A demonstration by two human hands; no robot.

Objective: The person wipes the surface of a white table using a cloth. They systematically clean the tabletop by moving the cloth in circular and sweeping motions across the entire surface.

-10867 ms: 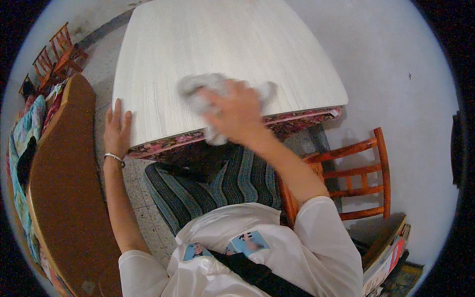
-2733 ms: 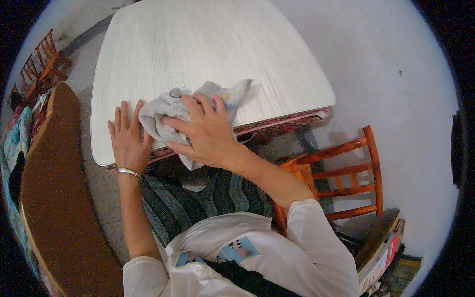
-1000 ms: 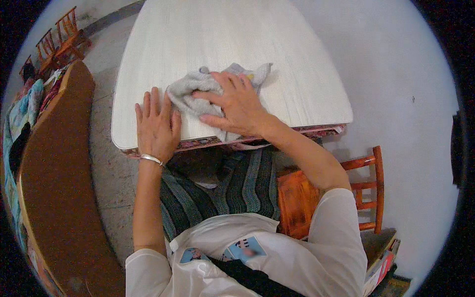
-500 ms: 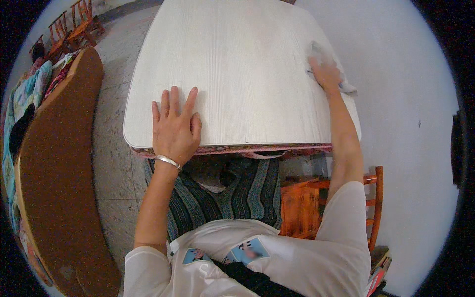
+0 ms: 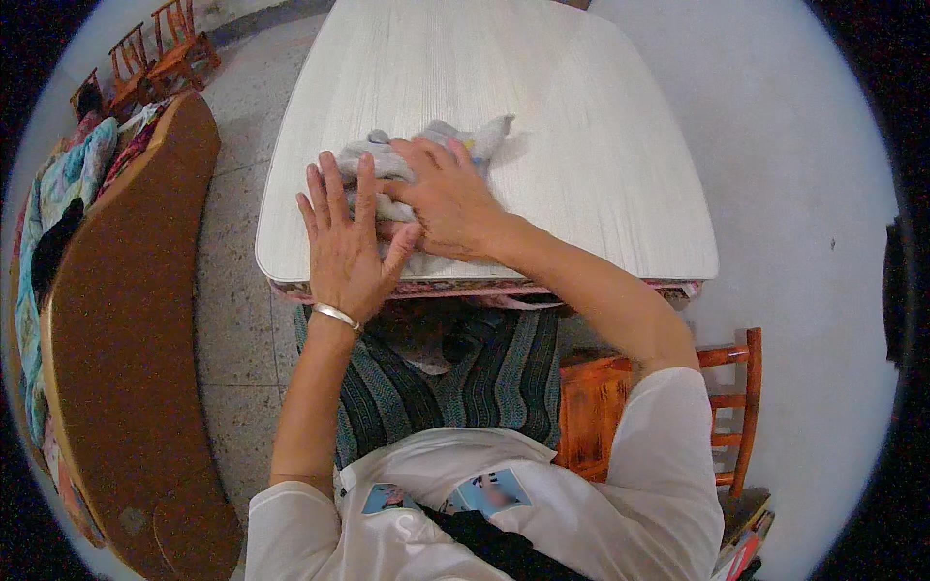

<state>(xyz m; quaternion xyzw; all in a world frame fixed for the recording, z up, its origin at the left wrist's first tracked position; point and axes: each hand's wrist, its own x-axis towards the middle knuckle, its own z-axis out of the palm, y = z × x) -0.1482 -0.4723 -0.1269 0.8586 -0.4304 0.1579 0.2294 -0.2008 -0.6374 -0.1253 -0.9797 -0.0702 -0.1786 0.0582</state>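
Note:
A white table (image 5: 581,184) with rounded corners and a fine wood-grain top lies in front of me. My right hand (image 5: 441,198) grips a crumpled light grey cloth (image 5: 489,136) and presses it on the left half of the tabletop. Parts of the cloth show past the fingers, beside my left hand. My left hand (image 5: 344,223) is open, palm down with fingers spread, near the table's front left; a silver bracelet circles its wrist. The two hands are close together, and the right thumb area is partly hidden behind the left hand.
A wooden chair (image 5: 746,416) stands at the right by the pale wall (image 5: 794,242). Along the left, a brown curved sofa back (image 5: 126,339) has bedding (image 5: 73,184) behind it. More wooden chairs (image 5: 179,53) stand at the far left. Patterned fabric hangs under the tabletop.
My right hand has swept with the cloth from the table's far right edge across to the left, next to my left hand. My left hand stays nearly in place.

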